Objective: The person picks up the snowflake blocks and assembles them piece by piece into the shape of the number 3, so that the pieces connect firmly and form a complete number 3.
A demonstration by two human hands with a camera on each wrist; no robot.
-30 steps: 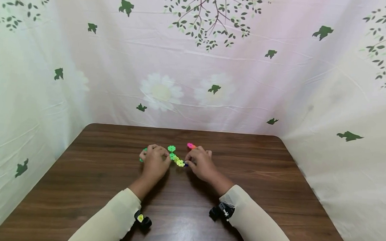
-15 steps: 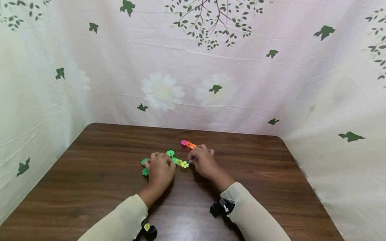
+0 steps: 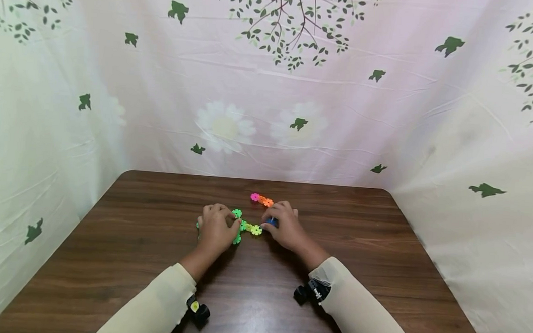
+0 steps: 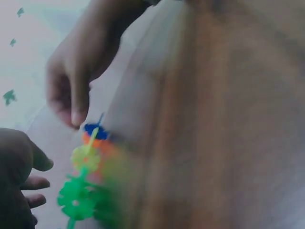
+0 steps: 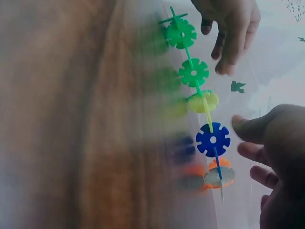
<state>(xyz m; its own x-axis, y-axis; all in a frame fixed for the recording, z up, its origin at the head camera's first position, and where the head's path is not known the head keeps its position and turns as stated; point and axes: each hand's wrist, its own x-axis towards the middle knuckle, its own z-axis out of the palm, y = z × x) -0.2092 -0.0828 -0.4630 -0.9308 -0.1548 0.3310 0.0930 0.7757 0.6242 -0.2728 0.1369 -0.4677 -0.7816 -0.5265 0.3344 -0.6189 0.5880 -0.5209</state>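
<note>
A chain of slotted, flower-shaped plastic discs stands across the table, its pieces pushed into one another. Green discs (image 3: 237,213) form the left part, followed by yellow discs (image 3: 256,230), a blue disc (image 5: 213,140), a greyish disc (image 5: 220,177), orange discs (image 3: 268,203) and a pink disc (image 3: 255,197). My left hand (image 3: 217,229) is beside the green part, covering some of it; its fingers look apart from the discs in the left wrist view. Around the blue disc my right hand (image 3: 285,228) has its fingers spread, with a gap to the disc in the right wrist view.
The dark wooden table (image 3: 259,297) has a glossy top. Behind it and at both sides hangs a pale cloth (image 3: 270,91) printed with leaves, birds and flowers. Black cameras (image 3: 200,314) are strapped at both wrists.
My left hand dropped nearer, then shifted back and left, and a green disc now shows beside its thumb. My right hand has loosened from the blue disc. The orange and pink end moved left.
</note>
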